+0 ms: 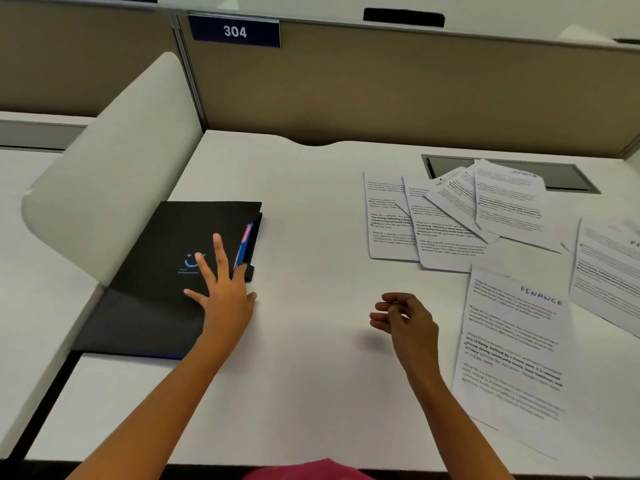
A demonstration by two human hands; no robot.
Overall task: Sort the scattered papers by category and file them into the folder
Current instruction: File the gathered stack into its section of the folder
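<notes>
Misfiling is judged the main risk: on the far right of the desk [311, 393] the papers [450, 220] are fanned over one another, so that most headings are covered or blurred, and a sheet could be put under the wrong category if it is taken by its body text alone. Two overlapping sheets may also be lifted as one, since they are thin and lie flat together. The folder [162, 271] could be pushed along the smooth top toward the left edge if it is pressed sideways and not opened cleanly, as it is only weighted from above and not clamped. The sheet marked FINANCE [512, 348], laid alone toward the front right, could be brushed toward the front edge by a forearm. The folder is found closed at the left edge of the desk, its far left side tucked against a curved white divider [114, 161], with coloured inserts showing at its right side. The left hand [225, 292] is laid flat on the cover near that side, fingers straight and spread, nothing gripped. The right hand [405, 320] is held just above the bare middle of the desk, between folder and FINANCE sheet, fingers loosely curled and empty.
</notes>
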